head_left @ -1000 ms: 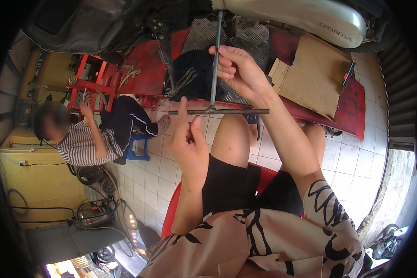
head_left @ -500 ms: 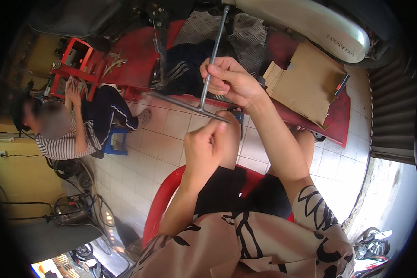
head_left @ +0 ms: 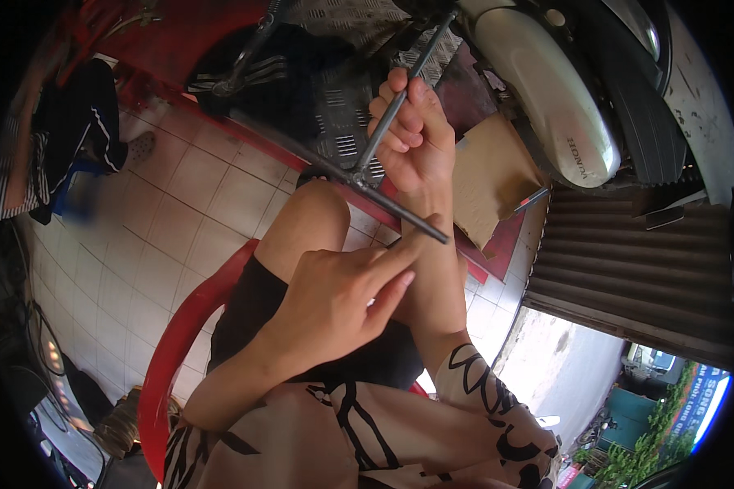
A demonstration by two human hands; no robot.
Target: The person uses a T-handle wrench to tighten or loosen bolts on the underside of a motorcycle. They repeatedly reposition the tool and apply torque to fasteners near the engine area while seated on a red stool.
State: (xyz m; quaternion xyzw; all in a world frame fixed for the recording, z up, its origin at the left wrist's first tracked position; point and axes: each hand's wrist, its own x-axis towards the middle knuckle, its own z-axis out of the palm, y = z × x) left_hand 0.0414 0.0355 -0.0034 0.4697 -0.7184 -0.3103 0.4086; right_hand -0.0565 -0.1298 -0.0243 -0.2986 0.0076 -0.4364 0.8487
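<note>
Dark steel T-handle wrench (head_left: 383,138) at upper centre of frame, long shaft running up-right toward the white scooter fender (head_left: 546,106). My right hand (head_left: 412,134) is fisted around the shaft. Crossbar slants down-right; my left hand (head_left: 342,301), below it, loosely curled, index fingertip touching the bar's lower end, holding nothing.

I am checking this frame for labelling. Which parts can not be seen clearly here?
- Head view: the far tip of the T-handle wrench is lost in the dark clutter by the scooter.
- The right hand covers part of its shaft.
- The left hand fingertips seem to touch the crossbar; contact is unclear.
- The seated person is cut by the rim.
</note>
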